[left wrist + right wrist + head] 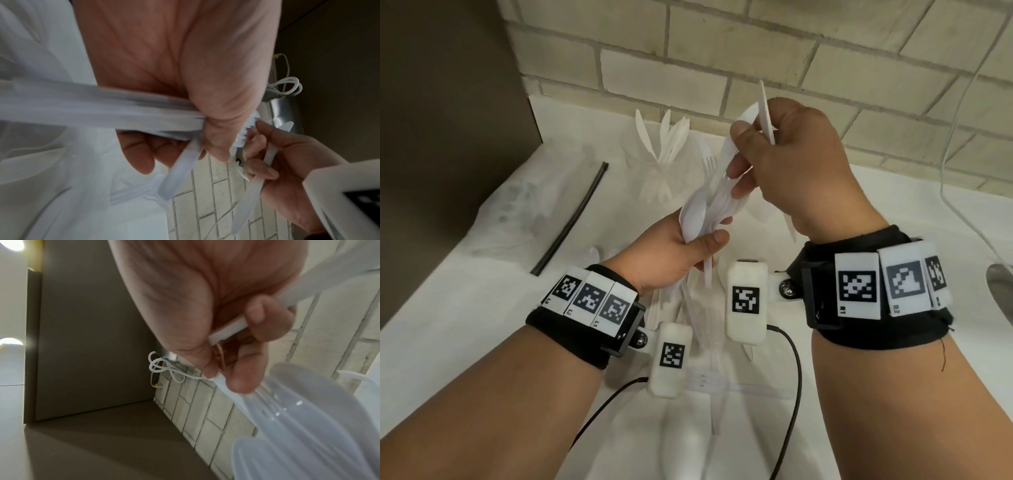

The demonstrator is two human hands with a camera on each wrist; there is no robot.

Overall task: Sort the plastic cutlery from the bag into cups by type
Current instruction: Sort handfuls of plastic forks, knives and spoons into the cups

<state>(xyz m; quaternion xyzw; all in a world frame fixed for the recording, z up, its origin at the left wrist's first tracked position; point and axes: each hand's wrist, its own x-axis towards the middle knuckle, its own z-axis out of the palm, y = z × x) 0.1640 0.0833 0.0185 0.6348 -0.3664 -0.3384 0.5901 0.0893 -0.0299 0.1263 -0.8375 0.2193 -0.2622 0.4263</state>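
My left hand (700, 241) grips a bundle of white plastic cutlery (703, 205), mostly spoons with a fork among them, bowls up. In the left wrist view the bundle's handles (102, 112) run out of the fist. Just above it, my right hand (739, 152) holds a white knife (765, 109) upright and pinches the top of one piece in the bundle. The right wrist view shows a white handle (226, 331) in its fingers and spoon bowls (308, 418) below. At the back, a clear cup (661, 178) holds knives and a second clear cup (710, 168) holds forks.
Loose white cutlery (705, 380) lies on the white counter (465, 342) under my wrists. A crumpled clear bag (524, 198) and a black strip (571, 219) lie at the left. The brick wall (688, 51) is close behind, with a white cable (948, 137) at the right.
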